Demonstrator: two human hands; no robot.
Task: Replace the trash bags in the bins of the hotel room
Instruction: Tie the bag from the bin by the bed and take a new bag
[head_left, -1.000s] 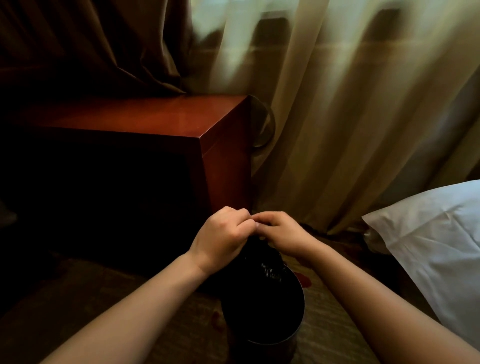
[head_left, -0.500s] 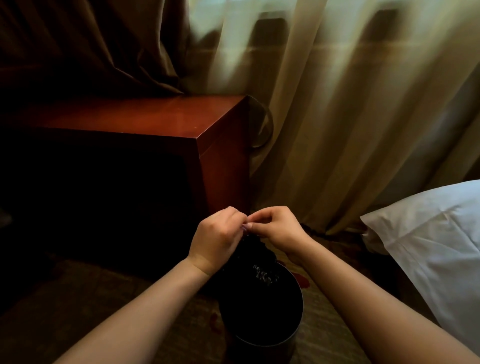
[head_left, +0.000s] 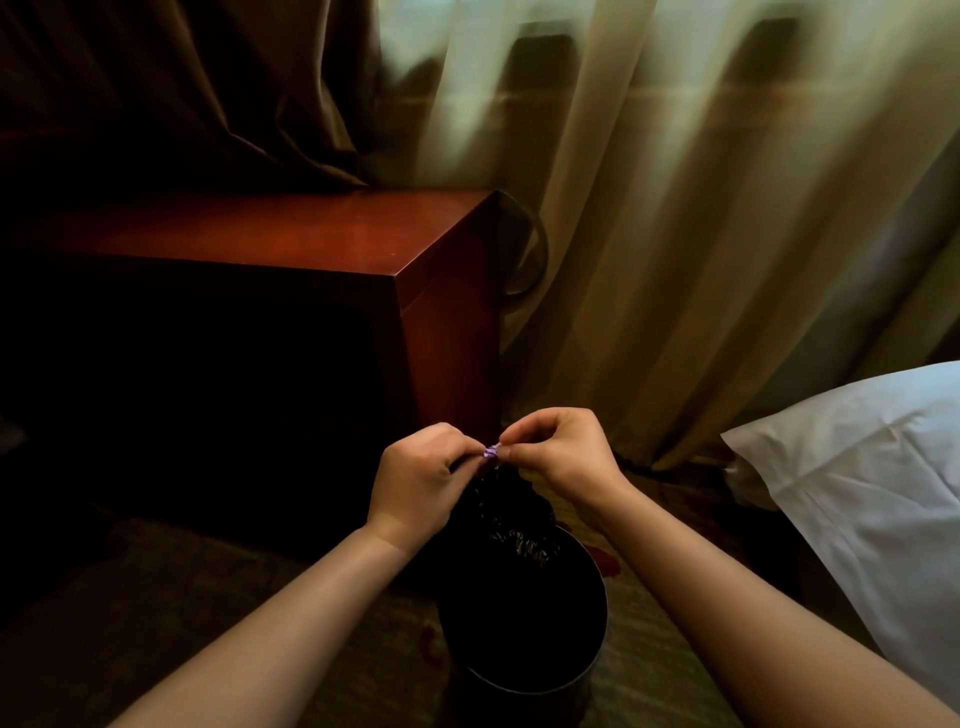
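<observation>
Far left, dark brown curtain (head_left: 182, 88): hangs in heavy folds behind the furniture.
Wooden nightstand (head_left: 291, 244): reddish with a glossy top, one corner turned toward the viewer. Its front face lies in deep shadow.
Carpet (head_left: 208, 597): patterned and dim, with a few small red marks close to the bin.
Left hand (head_left: 421, 478): fingers curled in tight, the fingertips pinching the purple tie from the left. The bare forearm reaches in from the lower left.
Purple tie (head_left: 491, 452): a small twisted strip caught between the two hands, at the very top of the gathered bag.
Black trash bag (head_left: 504, 506): bunched to a narrow neck under the tie, crinkled and shiny. Its lower part drops into the far side of the bin.
Bin (head_left: 524, 699): round, dark and upright on the carpet, just in front of the nightstand's near corner and between the two forearms.
Right hand (head_left: 561, 452): thumb and forefinger pinch the purple tie from the right, with the other fingers curled beside them.
Sheer curtain (head_left: 675, 208): pale and lit from behind, falling in long folds to the floor right of the nightstand.
White pillow (head_left: 857, 493): creased, at the right edge, near the right forearm.
</observation>
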